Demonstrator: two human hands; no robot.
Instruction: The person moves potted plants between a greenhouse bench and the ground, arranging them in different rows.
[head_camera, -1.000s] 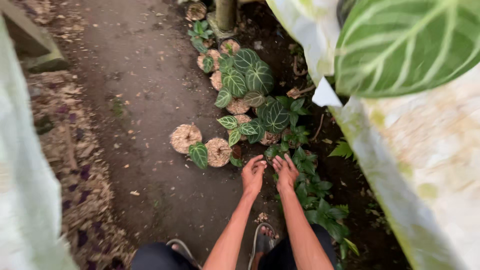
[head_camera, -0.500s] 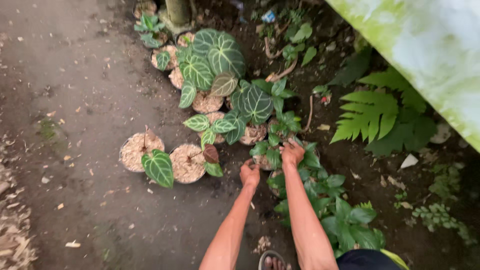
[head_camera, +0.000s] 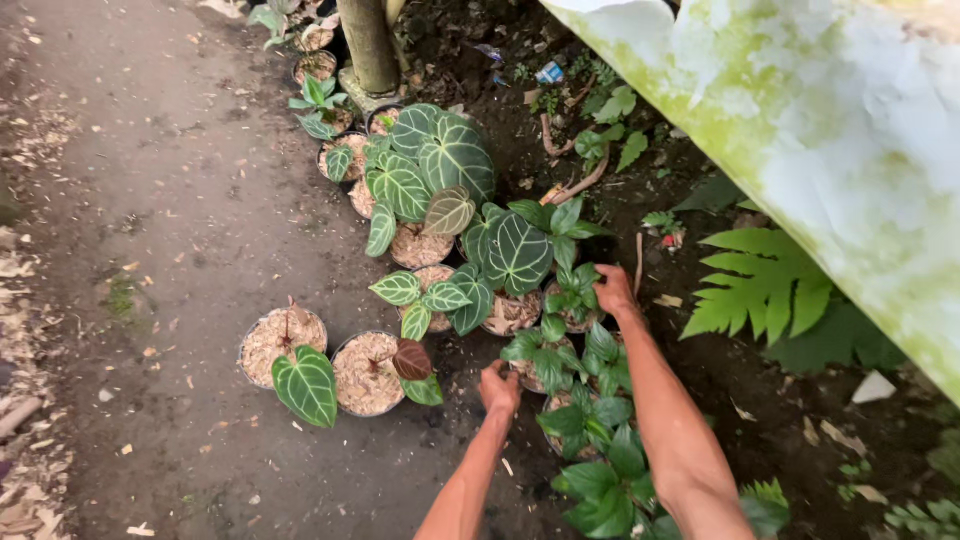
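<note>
My left hand (head_camera: 499, 387) grips the near rim of a small black pot (head_camera: 530, 372) holding a plain green-leaved plant (head_camera: 552, 345). My right hand (head_camera: 614, 291) reaches in from the far side of the same plant, its fingers down among the leaves; what they hold is hidden. Just to the left stand two pots topped with pale wood chips, one (head_camera: 368, 373) with a dark reddish leaf and one (head_camera: 280, 340) with a heart-shaped veined leaf.
A row of potted white-veined plants (head_camera: 440, 170) runs back along the dirt path (head_camera: 170, 200) to a post (head_camera: 368, 45). More green plants (head_camera: 600, 470) crowd my right forearm. A fern (head_camera: 765, 280) and a mossy white sheet (head_camera: 800, 120) lie right.
The view has shifted right and closer. My hands have moved forward from the bare ground to the small green plant, the left closing on its pot rim, the right going behind it.
</note>
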